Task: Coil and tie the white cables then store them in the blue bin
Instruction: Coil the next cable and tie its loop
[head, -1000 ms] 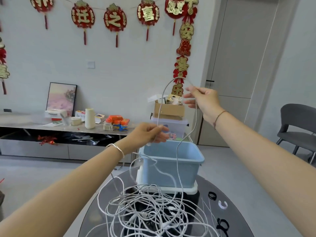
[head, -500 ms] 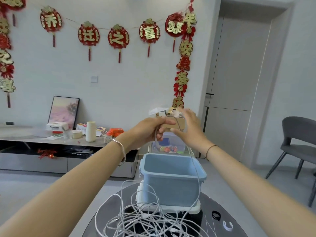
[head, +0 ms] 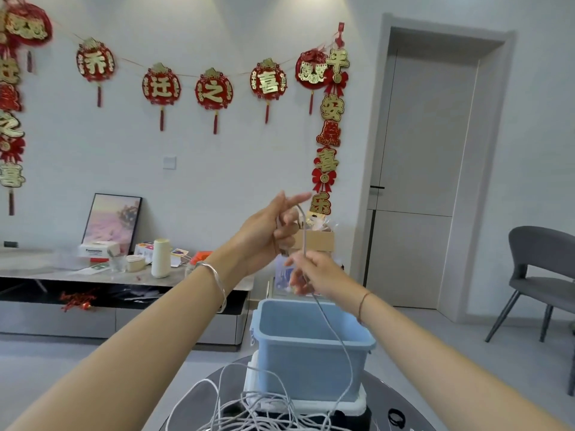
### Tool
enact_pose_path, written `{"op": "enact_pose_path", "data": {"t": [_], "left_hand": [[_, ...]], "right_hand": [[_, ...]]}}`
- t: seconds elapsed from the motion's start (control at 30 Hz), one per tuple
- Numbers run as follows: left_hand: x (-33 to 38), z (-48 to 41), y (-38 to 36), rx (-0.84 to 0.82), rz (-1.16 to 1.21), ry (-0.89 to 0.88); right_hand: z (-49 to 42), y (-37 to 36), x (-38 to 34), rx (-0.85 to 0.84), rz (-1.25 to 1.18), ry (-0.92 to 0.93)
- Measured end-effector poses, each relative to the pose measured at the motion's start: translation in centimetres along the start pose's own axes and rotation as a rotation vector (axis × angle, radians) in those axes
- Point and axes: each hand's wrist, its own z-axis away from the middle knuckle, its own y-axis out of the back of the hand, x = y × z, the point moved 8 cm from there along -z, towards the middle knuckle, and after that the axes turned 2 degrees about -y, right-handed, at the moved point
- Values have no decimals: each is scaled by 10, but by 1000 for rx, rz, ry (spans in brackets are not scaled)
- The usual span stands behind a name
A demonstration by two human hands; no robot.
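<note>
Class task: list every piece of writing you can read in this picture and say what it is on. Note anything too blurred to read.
"乔" "迁" "之" "喜": one gold character on each red round hanging along the garland.
"平安喜乐": running down the red vertical banner beside the door.
"之" and "喜": on the left-edge banner; its other characters are blurred.
White box on the shelf: dark lettering, too small to read.

Materials, as seen:
blue bin (head: 311, 353) matt smooth plastic; white cables (head: 348, 362) thin, smooth-jacketed; round table (head: 401, 396) dark, glossy; box (head: 317, 239) brown cardboard.
</note>
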Motion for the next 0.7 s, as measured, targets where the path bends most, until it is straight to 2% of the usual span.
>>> {"op": "enact_pose_path", "data": {"t": [0.13, 0.23, 0.33, 0.43, 0.6, 0.7], "left_hand": [[25, -16, 29, 223, 24, -157], [26, -19, 47, 357, -92, -161], [19, -15, 56, 390, -368, -174], [9, -8, 59, 379, -523, -157], [-11, 0, 43, 210, -766, -79], [-19, 10, 25, 58, -890, -48]], "right_hand": [[17, -34, 34, -217, 328, -63], [36, -43, 30, -249, 541, 36], [51, -35, 2, -119, 685, 213], [65, -21, -29, 79, 792, 359], [80, 11, -69, 351, 603, 554], [78, 35, -76, 460, 446, 566]]}}
